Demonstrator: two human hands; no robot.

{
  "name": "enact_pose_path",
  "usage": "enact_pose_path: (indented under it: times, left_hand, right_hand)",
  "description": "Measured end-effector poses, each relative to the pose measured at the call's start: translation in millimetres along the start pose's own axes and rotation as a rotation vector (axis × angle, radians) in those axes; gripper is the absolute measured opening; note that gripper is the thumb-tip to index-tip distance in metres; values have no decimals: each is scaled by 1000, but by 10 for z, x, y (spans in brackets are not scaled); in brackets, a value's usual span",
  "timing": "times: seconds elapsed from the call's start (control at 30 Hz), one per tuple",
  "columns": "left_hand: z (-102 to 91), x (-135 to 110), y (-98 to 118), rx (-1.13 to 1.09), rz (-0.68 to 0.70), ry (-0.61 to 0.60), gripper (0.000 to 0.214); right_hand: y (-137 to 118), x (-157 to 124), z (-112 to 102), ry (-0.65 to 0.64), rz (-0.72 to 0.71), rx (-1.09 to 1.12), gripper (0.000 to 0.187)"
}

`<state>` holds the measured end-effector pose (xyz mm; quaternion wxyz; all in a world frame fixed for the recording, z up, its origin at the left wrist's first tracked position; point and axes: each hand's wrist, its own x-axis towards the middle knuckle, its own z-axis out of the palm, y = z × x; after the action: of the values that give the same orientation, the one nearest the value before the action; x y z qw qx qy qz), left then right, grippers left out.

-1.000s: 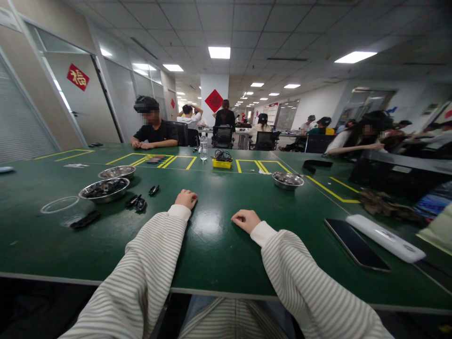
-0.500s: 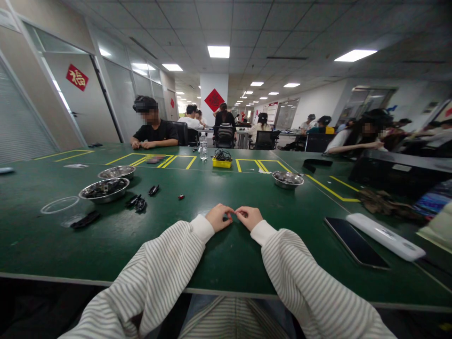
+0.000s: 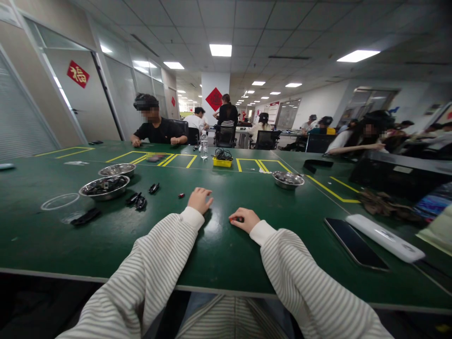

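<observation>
Both my arms in striped sleeves lie on the green table. My right hand rests curled on the tabletop, pinching a small red and black part. My left hand is lifted a little above the table, fingers spread and holding nothing. A second small red part lies on the table just left of it. Several small black clips lie further left, beside a steel bowl that holds dark parts.
A second steel bowl is behind the first, a third at centre right. A clear lid and black strip lie left. A phone and white case lie right. A person in black sits opposite.
My hands were together half a second ago. My left hand has since moved forward and left and opened, while my right hand stays in place with the small part.
</observation>
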<state>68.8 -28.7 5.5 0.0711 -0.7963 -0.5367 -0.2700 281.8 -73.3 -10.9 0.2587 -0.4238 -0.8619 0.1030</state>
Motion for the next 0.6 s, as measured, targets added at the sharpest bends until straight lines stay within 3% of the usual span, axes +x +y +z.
enact_pose_path:
  times: [0.13,0.27,0.43,0.6]
  left_hand:
    - [-90,-7,-423,293,-316,107,31]
    - [-63,-58,-723,368,-567,-17,29]
    - [-38,-33,-728,323,-595,-167,28]
    - [-58,-8,-640,313,-600,-191,27]
  right_hand:
    - [4,-1,-11,7,4,-2,17]
    - [14,-1,-3,13,7,-4,17]
    - [25,1,13,23,24,-19,16]
    - [22,4,13,14,33,-29,16]
